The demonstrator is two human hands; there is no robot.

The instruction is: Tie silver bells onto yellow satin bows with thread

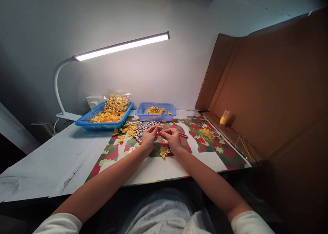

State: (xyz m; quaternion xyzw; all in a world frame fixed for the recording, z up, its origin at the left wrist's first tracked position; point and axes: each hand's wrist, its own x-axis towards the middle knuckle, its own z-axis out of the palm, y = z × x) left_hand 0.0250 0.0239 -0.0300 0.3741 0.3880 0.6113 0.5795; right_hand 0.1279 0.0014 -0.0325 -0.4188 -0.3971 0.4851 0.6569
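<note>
Above the patterned sheet my left hand [150, 137] and my right hand [171, 139] meet, both closed in a pinch. A thin yellow cord [161, 127] runs between their fingertips; the small end piece is mostly hidden by the fingers. Below them a yellow ribbon flower [164, 153] lies close to the sheet's front part, with a thin strand rising toward my right hand. Behind my left hand is a pile of silver bells [143, 127], with loose yellow flowers [130, 129] to its left. A red-pink tool [183, 135] shows partly beyond my right hand.
A blue basket [102, 125] heaped with yellow flowers stands at left, under a lit lamp [123, 46]. A smaller blue basket [155, 117] sits at the back. Yellow cords [206, 134] lie at right, near a small yellow bottle [224, 118] and a cardboard wall [269, 83].
</note>
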